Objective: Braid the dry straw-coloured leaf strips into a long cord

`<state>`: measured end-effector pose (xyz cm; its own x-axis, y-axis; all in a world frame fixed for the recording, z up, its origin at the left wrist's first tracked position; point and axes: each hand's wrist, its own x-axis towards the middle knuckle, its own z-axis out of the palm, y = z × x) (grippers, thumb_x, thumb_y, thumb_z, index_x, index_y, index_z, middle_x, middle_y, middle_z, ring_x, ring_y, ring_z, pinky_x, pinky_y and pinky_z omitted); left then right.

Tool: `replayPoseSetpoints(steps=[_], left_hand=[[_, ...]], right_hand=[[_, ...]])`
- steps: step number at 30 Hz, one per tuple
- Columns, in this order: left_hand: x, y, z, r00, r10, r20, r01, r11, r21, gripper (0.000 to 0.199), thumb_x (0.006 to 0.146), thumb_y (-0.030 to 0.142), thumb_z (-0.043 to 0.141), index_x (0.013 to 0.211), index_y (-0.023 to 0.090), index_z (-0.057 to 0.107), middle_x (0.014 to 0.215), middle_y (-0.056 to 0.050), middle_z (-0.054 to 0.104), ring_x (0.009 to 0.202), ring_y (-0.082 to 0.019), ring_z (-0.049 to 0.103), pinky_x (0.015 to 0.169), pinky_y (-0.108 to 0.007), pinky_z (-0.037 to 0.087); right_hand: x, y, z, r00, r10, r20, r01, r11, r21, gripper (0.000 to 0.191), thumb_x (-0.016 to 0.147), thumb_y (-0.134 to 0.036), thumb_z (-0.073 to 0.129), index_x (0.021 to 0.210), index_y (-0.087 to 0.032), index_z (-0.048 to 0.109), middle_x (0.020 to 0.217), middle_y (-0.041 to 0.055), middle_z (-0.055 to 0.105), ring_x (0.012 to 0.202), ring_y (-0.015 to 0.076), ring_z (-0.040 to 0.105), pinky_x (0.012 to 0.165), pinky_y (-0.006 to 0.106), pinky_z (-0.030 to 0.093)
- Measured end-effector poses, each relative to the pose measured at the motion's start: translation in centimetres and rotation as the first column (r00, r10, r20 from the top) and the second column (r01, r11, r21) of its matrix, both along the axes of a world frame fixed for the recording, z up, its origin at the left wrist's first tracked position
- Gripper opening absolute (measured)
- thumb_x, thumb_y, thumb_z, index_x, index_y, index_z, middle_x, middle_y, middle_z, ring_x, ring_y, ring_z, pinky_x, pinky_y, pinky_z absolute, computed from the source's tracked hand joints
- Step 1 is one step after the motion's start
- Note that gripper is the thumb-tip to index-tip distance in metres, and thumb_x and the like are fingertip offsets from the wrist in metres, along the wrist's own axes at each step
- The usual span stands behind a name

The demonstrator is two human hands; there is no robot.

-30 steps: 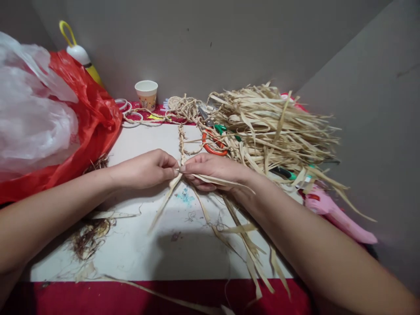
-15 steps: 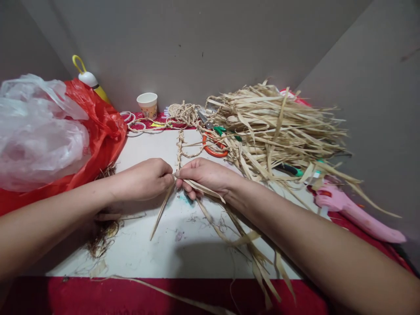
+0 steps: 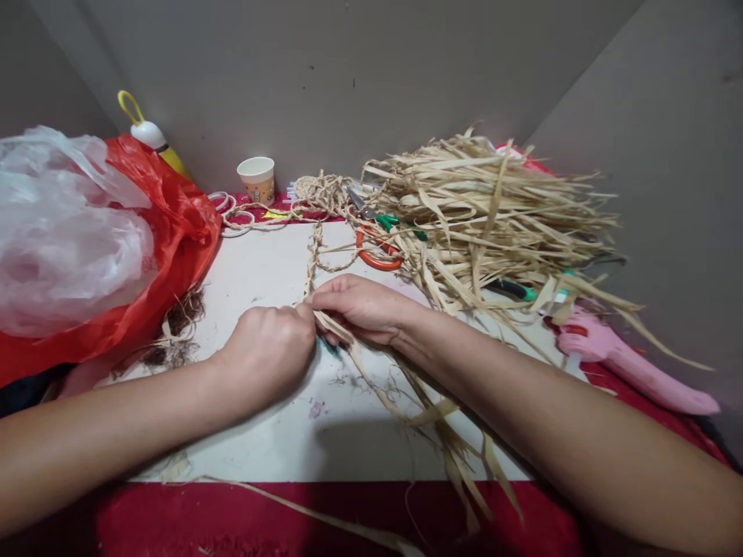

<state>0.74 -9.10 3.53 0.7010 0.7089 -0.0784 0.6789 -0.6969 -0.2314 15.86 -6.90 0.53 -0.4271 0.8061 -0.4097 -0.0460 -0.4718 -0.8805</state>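
Note:
A thin braided straw cord runs from the back of the white board down to my two hands, which meet near the middle. My right hand pinches the cord's near end, with loose straw strips trailing from beneath it toward the lower right. Close against it, my left hand is closed, knuckles up, at the same end; its fingertips are mostly hidden, so what it grips cannot be made out.
A big pile of dry straw lies at back right, with orange-handled scissors beside it. Farther right is a pink tool. Behind stands a paper cup. Red and clear plastic bags fill the left.
My left hand has turned knuckles up and moved slightly down and right against my right hand. The strip that hung below it is now out of sight. My right hand keeps its pinch.

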Motion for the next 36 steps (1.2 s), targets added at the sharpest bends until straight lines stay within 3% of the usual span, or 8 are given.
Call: replayPoseSetpoints(steps=[8,12,17,20,22,24,31,36], left_hand=[[-0.1,-2.0,-0.9,0.994,-0.108,-0.012,0.109,0.991,0.083,0.029,0.08,0.004,0.031,0.086,0.008,0.059,0.067,-0.013,0.061,0.055,-0.025,0.061,0.043,-0.03,0.039],[-1.3,-2.6,0.5,0.981,-0.15,0.123,0.175,0.958,-0.226,0.029,0.088,0.019,0.034,0.076,0.015,0.061,0.06,-0.006,0.061,0.048,-0.018,0.055,0.045,-0.028,0.036],[-2.5,1.1,2.5,0.727,0.323,0.606,-0.011,0.888,-0.46,0.023,0.085,0.028,0.044,0.085,0.015,0.063,0.072,-0.002,0.064,0.065,-0.013,0.057,0.062,-0.025,0.042],[-2.1,3.3,1.6,0.538,0.613,0.578,0.087,0.642,-0.762,0.025,0.079,0.024,0.052,0.099,0.013,0.061,0.084,-0.004,0.066,0.068,-0.012,0.057,0.064,-0.024,0.043],[-1.6,4.0,0.5,0.531,0.732,0.426,0.246,0.348,-0.905,0.018,0.078,0.019,0.051,0.09,0.01,0.061,0.072,-0.004,0.062,0.06,-0.01,0.054,0.06,-0.023,0.042],[-1.2,4.0,-0.4,0.548,0.766,0.337,0.306,0.191,-0.933,0.013,0.079,0.018,0.049,0.078,0.011,0.059,0.057,0.001,0.053,0.049,-0.007,0.045,0.051,-0.022,0.036],[-1.7,4.0,-1.7,0.599,0.657,0.458,0.198,0.433,-0.879,0.016,0.078,0.024,0.05,0.068,0.014,0.058,0.053,0.005,0.044,0.046,-0.006,0.031,0.044,-0.021,0.022],[-1.7,4.5,-2.2,0.643,0.623,0.444,0.153,0.464,-0.872,0.016,0.076,0.021,0.046,0.063,0.015,0.054,0.054,0.005,0.042,0.05,-0.007,0.034,0.047,-0.021,0.025]], right_hand=[[0.2,0.0,0.1,1.0,0.014,0.001,-0.014,1.0,0.002,0.019,0.071,-0.011,0.055,0.051,-0.011,0.056,0.035,-0.0001,0.052,0.028,0.006,0.044,0.028,0.013,0.029],[0.6,0.1,0.1,1.0,0.013,0.007,-0.013,1.0,-0.015,0.013,0.07,-0.012,0.059,0.057,-0.011,0.057,0.038,-0.0007,0.054,0.029,0.0063,0.045,0.028,0.014,0.031],[1.0,0.2,0.4,0.999,0.039,0.025,-0.039,0.999,0.002,0.017,0.07,-0.019,0.065,0.058,-0.013,0.054,0.038,-0.0033,0.052,0.028,0.0053,0.042,0.029,0.015,0.031],[1.0,0.2,0.4,0.998,0.044,0.053,-0.044,0.999,0.016,0.019,0.067,-0.024,0.069,0.06,-0.013,0.054,0.039,-0.0051,0.051,0.028,0.0042,0.039,0.029,0.015,0.03],[1.1,0.2,0.4,0.996,0.059,0.064,-0.061,0.998,0.027,0.022,0.065,-0.028,0.072,0.062,-0.012,0.056,0.043,-0.0041,0.054,0.029,0.0035,0.039,0.029,0.015,0.03],[1.1,0.2,0.3,0.993,0.087,0.076,-0.09,0.995,0.035,0.025,0.064,-0.03,0.073,0.062,-0.012,0.056,0.048,-0.0027,0.058,0.031,0.0031,0.041,0.03,0.015,0.03],[1.1,0.2,0.1,0.96,0.14,0.244,-0.16,0.985,0.063,0.02,0.07,-0.022,0.065,0.06,-0.016,0.049,0.037,-0.0078,0.044,0.031,0.0051,0.045,0.03,0.013,0.029],[1.1,-0.2,0.3,0.906,0.158,0.394,-0.23,0.962,0.144,0.021,0.075,-0.018,0.059,0.059,-0.017,0.045,0.042,-0.0073,0.044,0.037,0.0053,0.049,0.036,0.013,0.032]])
